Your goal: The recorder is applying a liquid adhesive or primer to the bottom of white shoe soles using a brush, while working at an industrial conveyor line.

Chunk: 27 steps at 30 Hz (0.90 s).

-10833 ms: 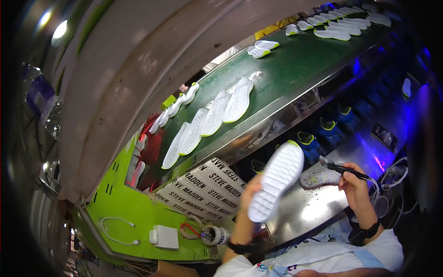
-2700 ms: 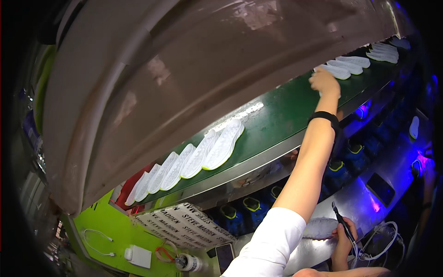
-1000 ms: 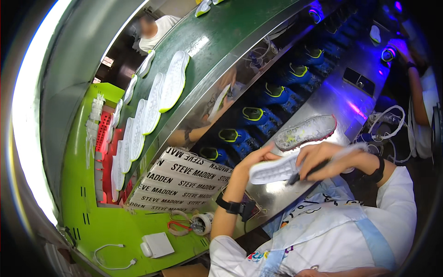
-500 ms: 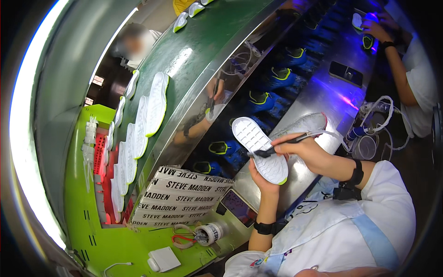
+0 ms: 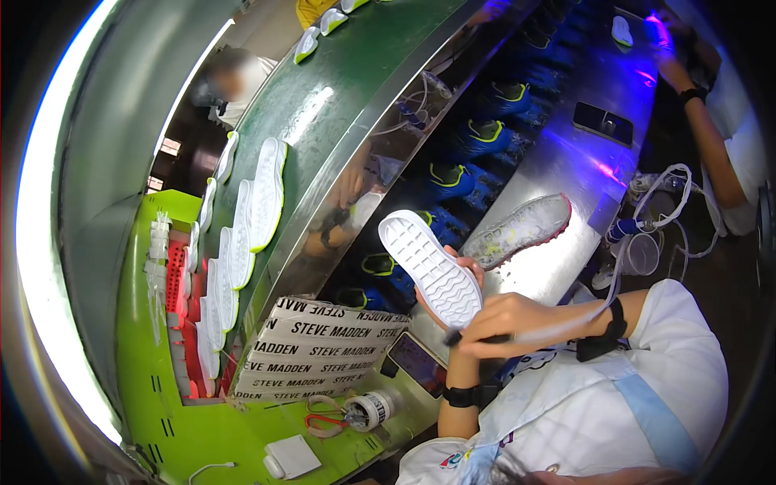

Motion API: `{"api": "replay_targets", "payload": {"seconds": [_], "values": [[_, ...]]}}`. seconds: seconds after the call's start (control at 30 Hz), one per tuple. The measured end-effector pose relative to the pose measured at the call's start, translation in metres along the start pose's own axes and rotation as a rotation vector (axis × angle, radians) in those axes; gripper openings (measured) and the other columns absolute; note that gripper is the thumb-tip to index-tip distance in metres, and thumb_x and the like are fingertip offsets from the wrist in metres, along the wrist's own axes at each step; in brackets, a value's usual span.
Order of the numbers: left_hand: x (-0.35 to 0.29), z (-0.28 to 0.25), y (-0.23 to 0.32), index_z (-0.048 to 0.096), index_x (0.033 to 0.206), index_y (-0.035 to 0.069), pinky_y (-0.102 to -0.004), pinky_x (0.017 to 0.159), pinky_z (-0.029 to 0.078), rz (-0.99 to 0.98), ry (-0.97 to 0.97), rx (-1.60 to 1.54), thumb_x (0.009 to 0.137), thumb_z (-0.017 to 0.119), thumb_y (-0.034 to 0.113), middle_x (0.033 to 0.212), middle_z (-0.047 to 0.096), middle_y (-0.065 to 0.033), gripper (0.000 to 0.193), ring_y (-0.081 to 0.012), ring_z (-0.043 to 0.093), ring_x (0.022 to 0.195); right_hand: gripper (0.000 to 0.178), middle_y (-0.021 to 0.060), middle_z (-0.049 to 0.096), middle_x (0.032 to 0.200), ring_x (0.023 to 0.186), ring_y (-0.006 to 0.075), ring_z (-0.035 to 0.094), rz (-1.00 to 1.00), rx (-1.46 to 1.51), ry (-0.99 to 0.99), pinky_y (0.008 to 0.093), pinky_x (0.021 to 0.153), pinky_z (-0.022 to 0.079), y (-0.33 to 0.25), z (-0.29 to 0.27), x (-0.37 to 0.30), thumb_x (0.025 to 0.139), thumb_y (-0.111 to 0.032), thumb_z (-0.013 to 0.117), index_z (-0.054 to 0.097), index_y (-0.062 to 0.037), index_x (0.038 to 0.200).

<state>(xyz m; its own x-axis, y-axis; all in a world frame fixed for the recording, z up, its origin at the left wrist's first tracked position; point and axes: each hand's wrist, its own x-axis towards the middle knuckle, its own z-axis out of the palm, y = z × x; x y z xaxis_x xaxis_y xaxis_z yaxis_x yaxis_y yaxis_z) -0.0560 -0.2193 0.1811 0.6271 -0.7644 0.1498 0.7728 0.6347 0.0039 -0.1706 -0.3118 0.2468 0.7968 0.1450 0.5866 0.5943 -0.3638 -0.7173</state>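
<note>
My left hand [image 5: 470,267] grips a white shoe sole [image 5: 430,263] around its edge, tilted with the gridded tread side up. In my right hand [image 5: 503,317] is a brush [image 5: 455,338] with a dark tip and a pale tube [image 5: 594,309] running back over the wrist. The brush tip is just below the sole's lower end, over my left wrist; the hand is smeared by motion, and whether the tip touches the sole I cannot tell. Beside my left hand, on the metal bench [image 5: 509,279], lies a stained grey sole [image 5: 521,229] with a red edge.
White soles [image 5: 268,194] line the green conveyor [image 5: 339,105] at left. Blue shoes [image 5: 453,179] stand in a row behind the sole. A phone [image 5: 604,123] lies on the bench; a co-worker's arm [image 5: 711,141] is at far right. Scissors [image 5: 325,420] and a printed box [image 5: 319,347] sit below.
The brush has left the sole's face and moved down past its lower end. The sole has shifted left. The soles on the conveyor have slid slightly downward. The co-worker's hands have moved.
</note>
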Motion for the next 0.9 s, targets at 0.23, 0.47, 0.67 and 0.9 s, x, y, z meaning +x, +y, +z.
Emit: {"api": "replay_targets", "payload": {"seconds": [0.23, 0.47, 0.67, 0.9], "values": [[0.001, 0.012, 0.012, 0.044, 0.129, 0.006, -0.0428, 0.085, 0.043, -0.096, 0.000, 0.242, 0.081, 0.050, 0.046, 0.119, 0.052, -0.0159, 0.063, -0.0306, 0.049, 0.093, 0.012, 0.0078, 0.066, 0.081, 0.073, 0.0133, 0.063, 0.584, 0.373, -0.293, 0.0260, 0.066, 0.048, -0.013, -0.043, 0.000, 0.084, -0.008, 0.057, 0.066, -0.0019, 0.090], [0.014, 0.030, 0.018, 0.034, 0.134, -0.004, -0.0383, 0.095, 0.043, -0.475, 0.043, 0.495, 0.080, 0.049, 0.031, 0.128, 0.048, -0.0204, 0.067, -0.0299, 0.054, 0.109, 0.010, 0.0109, 0.061, 0.076, 0.065, 0.0225, 0.059, 0.183, 0.065, -0.321, 0.0296, 0.059, 0.046, -0.012, -0.065, -0.004, 0.081, -0.008, 0.058, 0.062, 0.0017, 0.081], [0.030, 0.057, 0.007, 0.043, 0.129, -0.002, -0.0293, 0.091, 0.044, -0.785, 0.283, 0.619, 0.083, 0.050, 0.020, 0.118, 0.057, -0.0151, 0.052, -0.0217, 0.057, 0.104, 0.007, 0.0109, 0.064, 0.082, 0.069, 0.0228, 0.063, -0.083, 0.020, -0.286, 0.0290, 0.061, 0.050, -0.008, -0.075, -0.004, 0.081, -0.005, 0.059, 0.063, 0.0009, 0.082], [0.035, 0.067, 0.000, 0.058, 0.115, -0.003, -0.0250, 0.078, 0.047, -0.814, 0.372, 1.188, 0.083, 0.056, 0.024, 0.103, 0.063, -0.0109, 0.042, -0.0164, 0.061, 0.088, 0.012, 0.0089, 0.063, 0.078, 0.068, 0.0187, 0.061, 0.112, 0.143, -0.276, 0.0291, 0.062, 0.047, 0.002, -0.093, -0.020, 0.084, -0.008, 0.057, 0.064, 0.0023, 0.082]]}}
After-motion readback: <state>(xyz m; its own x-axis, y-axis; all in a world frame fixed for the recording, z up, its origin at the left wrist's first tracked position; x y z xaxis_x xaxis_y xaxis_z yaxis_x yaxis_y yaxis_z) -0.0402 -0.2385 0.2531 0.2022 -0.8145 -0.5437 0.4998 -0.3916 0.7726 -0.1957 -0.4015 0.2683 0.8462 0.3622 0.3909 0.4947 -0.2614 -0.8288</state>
